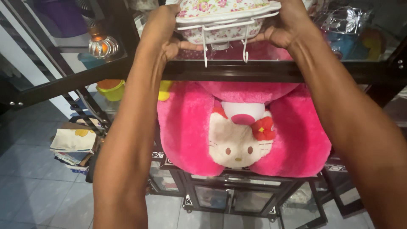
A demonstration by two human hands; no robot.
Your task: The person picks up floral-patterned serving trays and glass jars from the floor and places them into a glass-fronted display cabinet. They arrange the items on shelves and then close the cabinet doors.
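A floral-patterned white dish (220,12) in a white wire stand (224,40) sits at the top of the view, above a dark glass shelf (237,70). My left hand (163,27) grips its left side and my right hand (284,25) grips its right side. Both arms reach up from the bottom of the view. Below the shelf lies a big pink plush cushion with a white cat face and red bow (241,135).
A glass lamp or ornament (102,44) stands on the shelf at left. Yellow cups (111,89) sit below it. Folded cloth and papers (74,142) lie on the tiled floor at left. Dark glass-fronted cabinets (229,197) stand beneath the cushion. Shiny wrapped items (343,23) are at right.
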